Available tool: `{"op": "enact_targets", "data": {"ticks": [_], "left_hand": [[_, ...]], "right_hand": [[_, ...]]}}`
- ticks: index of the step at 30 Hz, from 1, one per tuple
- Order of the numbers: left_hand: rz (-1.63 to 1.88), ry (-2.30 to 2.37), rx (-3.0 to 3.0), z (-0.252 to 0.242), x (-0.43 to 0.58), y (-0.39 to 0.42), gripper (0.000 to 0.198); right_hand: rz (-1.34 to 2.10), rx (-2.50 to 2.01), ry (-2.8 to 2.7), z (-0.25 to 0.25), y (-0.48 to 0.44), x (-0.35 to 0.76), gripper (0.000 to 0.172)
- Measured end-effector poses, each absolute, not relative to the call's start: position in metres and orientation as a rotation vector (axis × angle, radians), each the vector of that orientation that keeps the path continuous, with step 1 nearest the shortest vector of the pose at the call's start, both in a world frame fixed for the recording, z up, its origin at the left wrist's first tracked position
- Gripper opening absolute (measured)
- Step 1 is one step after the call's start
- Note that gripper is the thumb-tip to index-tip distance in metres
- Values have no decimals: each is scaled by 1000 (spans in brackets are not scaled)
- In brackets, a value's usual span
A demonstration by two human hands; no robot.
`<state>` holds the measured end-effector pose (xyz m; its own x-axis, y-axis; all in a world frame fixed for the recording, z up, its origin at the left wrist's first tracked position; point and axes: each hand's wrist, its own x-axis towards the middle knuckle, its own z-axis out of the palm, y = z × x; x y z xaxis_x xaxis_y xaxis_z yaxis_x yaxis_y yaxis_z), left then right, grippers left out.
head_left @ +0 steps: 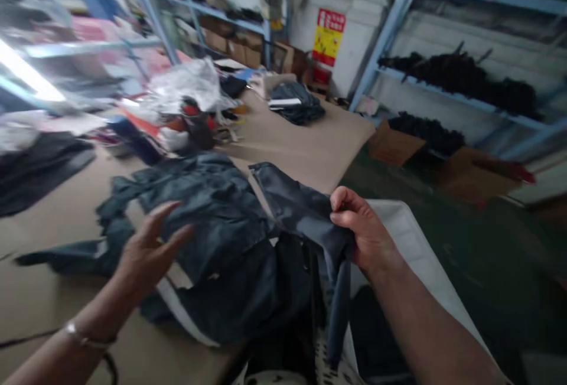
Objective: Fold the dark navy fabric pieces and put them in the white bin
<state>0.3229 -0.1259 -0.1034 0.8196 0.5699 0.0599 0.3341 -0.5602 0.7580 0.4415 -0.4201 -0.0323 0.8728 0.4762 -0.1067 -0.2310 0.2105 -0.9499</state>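
A dark blue-grey garment (212,214) with pale strips lies crumpled over the near part of the brown table. My right hand (365,228) pinches one end of a smooth grey-blue fabric piece (296,202), which stretches left over the garment and hangs down below the hand. My left hand (150,243), with a bracelet at the wrist, hovers over or just touches the garment's left side. Its thumb and fingers are apart, and nothing shows between them. Some blur softens both hands.
A white bin (420,255) stands at right below my forearm, dark cloth in it. Another folded garment (296,101) rests on the table (310,149) farther back. Clear plastic (190,84) and small items clutter the left back. Cardboard boxes (394,143) and blue shelves (460,98) stand right.
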Motion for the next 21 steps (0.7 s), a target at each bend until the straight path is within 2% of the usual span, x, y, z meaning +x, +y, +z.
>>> {"op": "enact_targets", "data": {"ticks": [3,5,8,12,14,17,19,21], "left_hand": [[257,495,1418,-90,285,-124,62],[135,383,1066,-82,266,-126,56],[90,319,794,-78,236,-121,42],[113,435,808,-94,206,-112,28],[152,534,869,-103,202,-111,26],[261,611,1033,-103,209,-110,24],[349,602,1273,-94,219,-108,18],[462,606,1549,-80,229,-104,14]], "right_hand": [[564,-1159,-301,-1,-355,417,18],[587,-1131,-310,5,-322,410,20],[640,-1194,-287,-12,-283,412,25],[704,-1365,-322,-62,-247,427,25],[587,-1593,-529,-80,-232,432,23],[118,-1920,-1188,-78,-210,425,38],[-119,-1888,-1740,-61,-196,411,53],[-173,-1718,-2198,-39,-185,397,54]]}}
